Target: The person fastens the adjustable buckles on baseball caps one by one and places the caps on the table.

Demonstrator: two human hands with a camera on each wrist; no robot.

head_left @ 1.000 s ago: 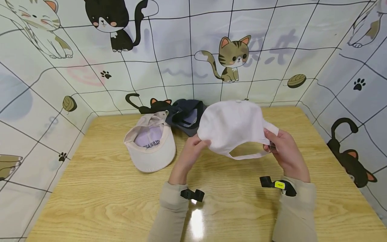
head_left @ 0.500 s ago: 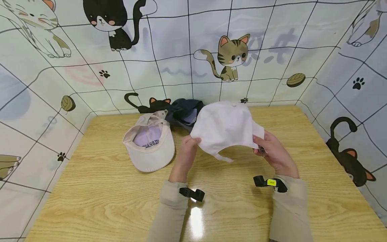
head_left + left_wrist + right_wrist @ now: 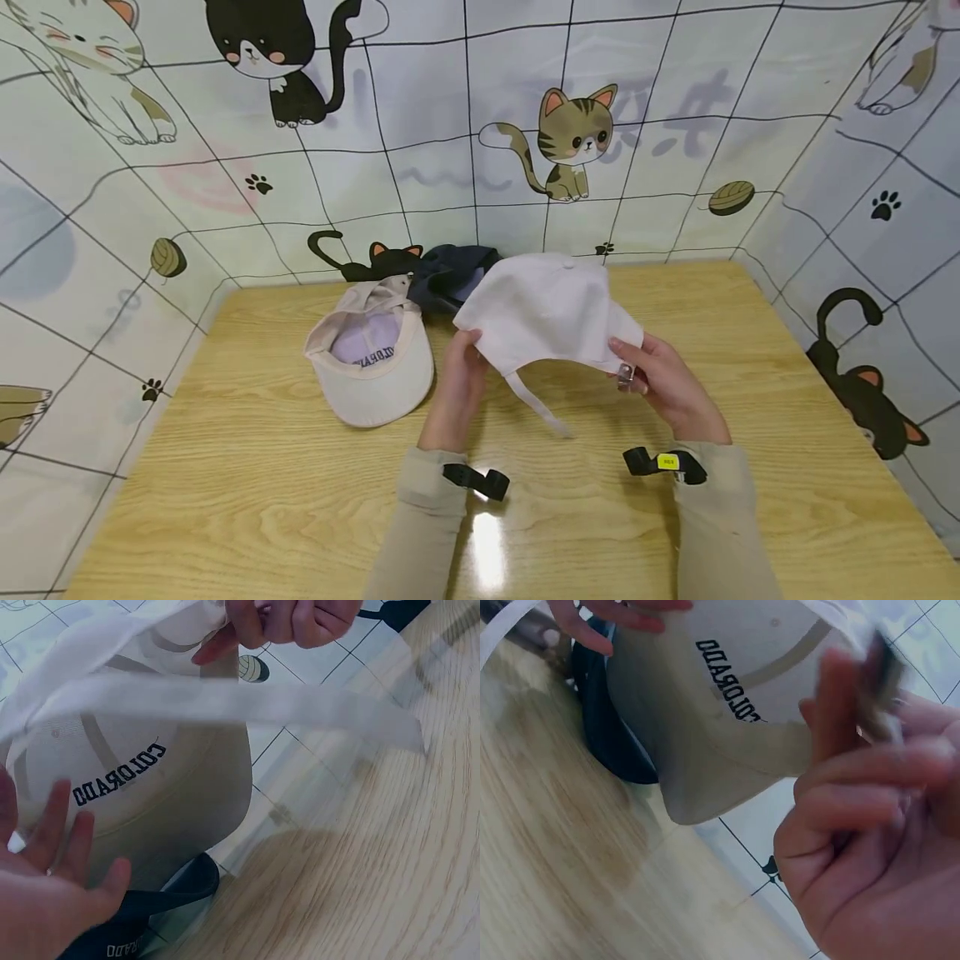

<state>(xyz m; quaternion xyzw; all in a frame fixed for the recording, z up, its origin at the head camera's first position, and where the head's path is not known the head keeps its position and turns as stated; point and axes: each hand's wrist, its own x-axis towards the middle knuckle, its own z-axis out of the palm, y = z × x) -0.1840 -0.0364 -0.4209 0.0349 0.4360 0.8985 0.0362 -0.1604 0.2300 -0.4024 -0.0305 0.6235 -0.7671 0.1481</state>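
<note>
A white baseball cap (image 3: pixel 547 312) is held above the table, its back opening facing me. My left hand (image 3: pixel 459 387) pinches its left edge, thumb outside; in the left wrist view the fingers (image 3: pixel 56 832) spread inside the crown. My right hand (image 3: pixel 675 387) grips the right back edge beside a metal buckle (image 3: pixel 626 377), with several fingers curled. From the left side of the opening a loose strap (image 3: pixel 536 406) dangles, its end free of the buckle. Dark COLORADO lettering (image 3: pixel 120 776) shows on the inner crown in the left wrist view.
A beige cap (image 3: pixel 378 400) lies upside down on the wooden table (image 3: pixel 262 500), left of my hands. Behind it, a dark navy cap (image 3: pixel 442 279) sits near the back wall, partly covered by the white cap. Cat-printed sheeting (image 3: pixel 420 183) encloses the back and sides.
The strap, which spanned the cap's back opening a second ago, has come out of the buckle and hangs loose. The cap and my right hand have shifted left.
</note>
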